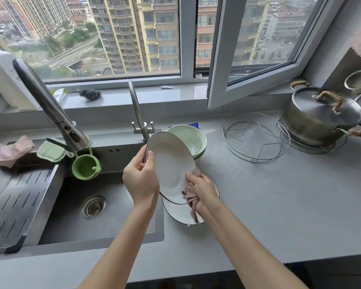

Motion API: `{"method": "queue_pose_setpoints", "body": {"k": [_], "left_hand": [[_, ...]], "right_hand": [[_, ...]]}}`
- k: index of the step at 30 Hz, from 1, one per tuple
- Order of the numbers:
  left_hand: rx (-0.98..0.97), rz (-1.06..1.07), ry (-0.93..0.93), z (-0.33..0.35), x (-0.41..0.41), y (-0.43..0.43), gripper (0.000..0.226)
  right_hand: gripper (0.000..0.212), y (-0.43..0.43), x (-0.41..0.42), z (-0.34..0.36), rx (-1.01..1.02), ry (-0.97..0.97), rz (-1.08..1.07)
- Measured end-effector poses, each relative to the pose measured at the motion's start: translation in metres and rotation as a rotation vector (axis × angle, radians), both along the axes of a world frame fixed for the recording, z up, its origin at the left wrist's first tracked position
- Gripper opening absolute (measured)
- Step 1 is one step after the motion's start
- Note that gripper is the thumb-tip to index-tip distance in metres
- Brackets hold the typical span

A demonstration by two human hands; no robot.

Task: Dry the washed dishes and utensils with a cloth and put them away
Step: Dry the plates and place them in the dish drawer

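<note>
My left hand (141, 178) grips the left rim of a white plate with a dark edge (169, 163), held tilted above the counter beside the sink. My right hand (202, 189) holds a pink cloth (191, 191) pressed against the plate's lower right face. Under them a second white plate (179, 213) lies flat on the counter. A pale green bowl (191, 138) stands just behind the held plate, stacked on another dish.
The steel sink (75, 213) with a drain rack lies left, two taps behind it. A green cup hangs from the big tap (86, 165). Wire trivets (256, 140) and a lidded steel pot (321, 117) stand right. The open window sash (248, 59) juts over the counter.
</note>
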State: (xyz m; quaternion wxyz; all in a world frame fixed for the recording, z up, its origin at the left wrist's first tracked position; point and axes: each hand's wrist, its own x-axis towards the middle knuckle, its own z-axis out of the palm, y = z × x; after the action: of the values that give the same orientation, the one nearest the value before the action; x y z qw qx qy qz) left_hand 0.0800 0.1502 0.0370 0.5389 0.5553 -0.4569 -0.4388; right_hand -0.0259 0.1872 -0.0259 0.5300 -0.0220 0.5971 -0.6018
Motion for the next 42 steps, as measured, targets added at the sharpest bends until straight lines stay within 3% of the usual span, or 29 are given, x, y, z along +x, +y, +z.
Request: {"method": "queue_pose_setpoints", "body": {"k": [2, 6, 8, 11, 14, 16, 18, 19, 22, 25, 28, 31, 33, 35, 38, 40, 42], "left_hand": [[0.012, -0.028, 0.058, -0.011, 0.005, 0.017, 0.032], [0.314, -0.472, 0.081, -0.01, 0.032, 0.019, 0.019], [0.432, -0.655, 0.123, 0.001, 0.037, 0.004, 0.025], [0.426, -0.6, 0.005, 0.001, 0.026, -0.014, 0.033], [0.396, -0.501, -0.044, -0.003, 0.009, -0.014, 0.035], [0.413, -0.46, -0.018, -0.003, 0.002, -0.015, 0.037], [0.456, -0.472, -0.029, -0.004, -0.002, -0.018, 0.041], [0.473, -0.483, -0.05, -0.007, -0.002, -0.02, 0.045], [0.529, -0.499, -0.105, -0.01, -0.001, -0.023, 0.057], [0.522, -0.52, -0.128, -0.016, 0.004, -0.025, 0.067], [0.495, -0.521, -0.088, -0.013, 0.0, -0.02, 0.06], [0.434, -0.524, -0.066, -0.009, -0.007, -0.011, 0.051], [0.382, -0.499, -0.059, -0.007, -0.007, -0.009, 0.047], [0.286, -0.487, -0.085, -0.002, -0.006, -0.01, 0.047], [0.154, -0.417, -0.173, 0.007, -0.01, -0.014, 0.042], [0.066, -0.411, -0.204, 0.01, -0.013, -0.015, 0.042], [-0.01, -0.408, -0.197, 0.011, -0.014, -0.015, 0.043]], "right_hand": [[0.014, 0.003, -0.004, 0.0, 0.069, 0.065, -0.049], [0.014, 0.019, -0.028, 0.002, 0.173, 0.605, 0.088], [0.013, 0.025, -0.035, 0.011, 0.144, 0.829, 0.215], [0.025, 0.019, -0.048, 0.018, 0.155, 1.101, 0.36], [0.04, 0.01, -0.063, 0.025, 0.29, 1.416, 0.457], [0.043, 0.011, -0.068, 0.04, 0.27, 1.612, 0.25], [0.051, 0.015, -0.058, 0.062, 0.1, 1.747, 0.04], [0.054, 0.02, -0.05, 0.072, 0.037, 1.777, 0.094], [0.056, 0.039, -0.031, 0.08, 0.033, 1.706, 0.545], [0.047, 0.054, -0.029, 0.065, -0.095, 1.781, 0.578], [0.073, 0.061, -0.022, 0.033, -0.177, 1.568, 0.969], [0.067, 0.05, -0.008, 0.013, -0.348, 1.526, 1.049], [0.06, 0.032, -0.015, 0.007, -0.374, 1.691, 0.99], [0.059, 0.015, -0.029, 0.004, -0.238, 1.834, 0.854], [0.057, 0.005, -0.034, 0.008, 0.061, 1.761, 0.56], [0.054, 0.004, -0.036, 0.006, 0.187, 1.579, 0.372], [0.042, 0.003, -0.048, 0.023, 0.094, 1.0, 0.27]]}}
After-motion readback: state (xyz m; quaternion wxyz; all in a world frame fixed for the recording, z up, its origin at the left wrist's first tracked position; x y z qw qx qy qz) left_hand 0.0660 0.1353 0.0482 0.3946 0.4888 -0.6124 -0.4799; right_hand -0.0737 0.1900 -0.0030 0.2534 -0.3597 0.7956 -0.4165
